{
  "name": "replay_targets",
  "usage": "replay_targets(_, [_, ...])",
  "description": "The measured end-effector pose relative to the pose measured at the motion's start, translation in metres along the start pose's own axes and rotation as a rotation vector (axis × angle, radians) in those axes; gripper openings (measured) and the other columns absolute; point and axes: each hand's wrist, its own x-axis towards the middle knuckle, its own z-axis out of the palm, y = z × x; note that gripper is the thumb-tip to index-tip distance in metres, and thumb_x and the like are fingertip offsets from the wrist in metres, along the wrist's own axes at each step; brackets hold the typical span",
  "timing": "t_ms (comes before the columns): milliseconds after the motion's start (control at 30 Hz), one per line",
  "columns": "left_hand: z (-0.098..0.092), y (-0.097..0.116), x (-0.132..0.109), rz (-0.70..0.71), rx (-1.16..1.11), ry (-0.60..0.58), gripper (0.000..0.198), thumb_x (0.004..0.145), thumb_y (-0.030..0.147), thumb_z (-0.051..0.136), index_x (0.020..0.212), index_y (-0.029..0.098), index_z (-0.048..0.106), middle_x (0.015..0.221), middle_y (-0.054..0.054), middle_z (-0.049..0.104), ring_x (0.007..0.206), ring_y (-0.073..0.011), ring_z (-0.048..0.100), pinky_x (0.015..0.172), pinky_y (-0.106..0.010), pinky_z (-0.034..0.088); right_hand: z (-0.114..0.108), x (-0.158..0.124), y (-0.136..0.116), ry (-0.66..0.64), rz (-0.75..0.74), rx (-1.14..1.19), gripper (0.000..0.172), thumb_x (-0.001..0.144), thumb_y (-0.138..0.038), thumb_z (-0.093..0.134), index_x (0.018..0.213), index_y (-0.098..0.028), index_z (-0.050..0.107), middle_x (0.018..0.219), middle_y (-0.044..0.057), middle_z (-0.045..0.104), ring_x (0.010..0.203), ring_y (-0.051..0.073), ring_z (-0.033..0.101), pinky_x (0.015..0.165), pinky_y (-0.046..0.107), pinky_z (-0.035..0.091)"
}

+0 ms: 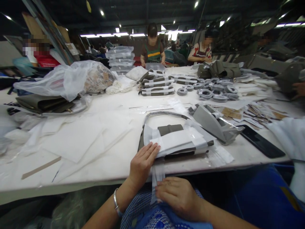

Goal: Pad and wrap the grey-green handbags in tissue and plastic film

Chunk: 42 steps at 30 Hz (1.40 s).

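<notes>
A dark olive handbag (170,128) lies on the white table, partly covered by white wrapping sheet (178,140), its wrapped handle (164,113) arching away from me. My left hand (143,159) rests its outstretched fingers on the wrapping's near left corner. From beneath that corner a translucent white strip (158,171) hangs over the table edge. Below the edge, in front of my body, my right hand (176,194) is closed on the strip's lower part; its fingertips are partly hidden. Right of the bag stands a grey wedge-shaped tape dispenser (209,122).
A black phone (262,141) lies at the right edge. Thin white sheets (78,140) and a brown strip (41,167) spread leftward. Farther back are wrapped bags (157,82), grey rings (216,92) and a plastic-covered pile (95,76). Co-workers (152,52) are across the table.
</notes>
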Motion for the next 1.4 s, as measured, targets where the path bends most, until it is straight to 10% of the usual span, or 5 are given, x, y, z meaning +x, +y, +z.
replay_targets(367, [0.0,0.0,-0.002,-0.003,-0.007,-0.022,0.048,0.095,0.011,0.052,0.142,0.019,0.047,0.14,-0.005,0.059,0.132,-0.0247,0.052,0.104,-0.044,0.053,-0.031,0.009,-0.012,0.103,0.191,0.066,0.021,0.094,-0.008,0.053,0.104,-0.018,0.068,0.097,0.003,0.078,0.096,0.014,0.073,0.094,0.025,0.055])
replay_targets(633, [-0.001,0.002,-0.001,0.024,0.008,-0.006,0.037,0.097,0.014,0.048,0.133,0.015,0.056,0.136,-0.009,0.062,0.131,-0.0265,0.053,0.103,-0.045,0.054,-0.047,0.07,0.047,0.233,0.343,-0.161,0.012,0.093,-0.016,0.062,0.092,-0.021,0.073,0.089,0.001,0.078,0.083,0.016,0.073,0.082,0.027,0.054])
replay_targets(867, [0.0,-0.001,-0.002,0.036,-0.02,0.036,0.03,0.099,0.015,0.042,0.119,0.009,0.063,0.125,-0.013,0.068,0.125,-0.0267,0.058,0.102,-0.045,0.055,-0.025,0.091,0.097,0.01,0.507,-0.297,0.011,0.091,-0.026,0.066,0.087,-0.025,0.076,0.091,-0.001,0.078,0.083,0.019,0.072,0.078,0.029,0.05])
replay_targets(1400, [-0.011,0.005,0.002,-0.17,-0.235,0.018,0.047,0.087,0.012,0.051,0.134,0.011,0.051,0.13,-0.012,0.064,0.123,-0.0241,0.058,0.108,-0.043,0.05,-0.021,0.106,0.115,-0.354,0.675,-0.227,0.012,0.089,-0.029,0.07,0.084,-0.02,0.064,0.088,0.001,0.066,0.088,0.017,0.06,0.074,0.028,0.041])
